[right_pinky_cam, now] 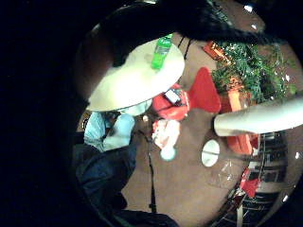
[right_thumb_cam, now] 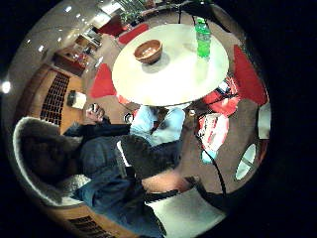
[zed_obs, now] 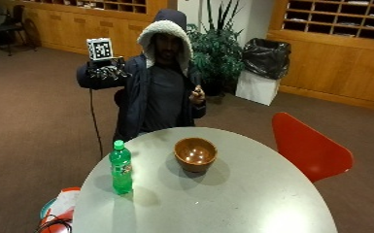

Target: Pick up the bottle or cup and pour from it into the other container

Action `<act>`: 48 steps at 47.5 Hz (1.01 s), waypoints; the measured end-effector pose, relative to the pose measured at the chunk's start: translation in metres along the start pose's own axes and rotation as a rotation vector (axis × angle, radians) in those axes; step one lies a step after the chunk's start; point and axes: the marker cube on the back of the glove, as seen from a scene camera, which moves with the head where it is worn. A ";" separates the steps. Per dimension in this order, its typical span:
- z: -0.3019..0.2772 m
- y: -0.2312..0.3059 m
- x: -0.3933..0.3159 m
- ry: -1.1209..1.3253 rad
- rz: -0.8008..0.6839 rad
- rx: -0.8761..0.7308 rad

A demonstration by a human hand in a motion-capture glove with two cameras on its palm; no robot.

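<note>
I hold my gloved right hand raised at shoulder height, fingers loosely curled on nothing, well apart from the green bottle standing beside the wooden bowl on the table; reaching comes next.

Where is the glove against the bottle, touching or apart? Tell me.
Apart. The outside view shows the gloved hand raised at shoulder height beside the person, far above the bottle, which stands alone on the table.
</note>
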 end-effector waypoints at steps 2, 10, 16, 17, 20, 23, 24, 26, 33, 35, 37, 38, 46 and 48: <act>0.000 -0.003 0.001 0.000 -0.003 -0.008; 0.003 -0.009 -0.003 -0.012 0.121 0.010; 0.005 -0.010 0.004 0.006 0.038 0.004; 0.005 -0.012 0.006 0.011 0.035 0.015; 0.007 -0.023 0.013 0.024 0.091 0.064; 0.011 -0.031 0.019 0.027 0.223 0.104; 0.012 -0.034 0.024 0.023 0.222 0.095; 0.015 -0.042 0.035 0.009 0.191 0.084; 0.033 -0.071 0.072 -0.051 0.151 0.107; 0.041 -0.076 0.083 -0.078 0.118 0.075; 0.052 -0.080 0.096 -0.113 0.073 0.042; 0.059 -0.083 0.102 -0.132 0.064 0.034; 0.114 -0.132 0.134 -0.265 0.196 0.159; 0.130 -0.146 0.140 -0.306 0.217 0.187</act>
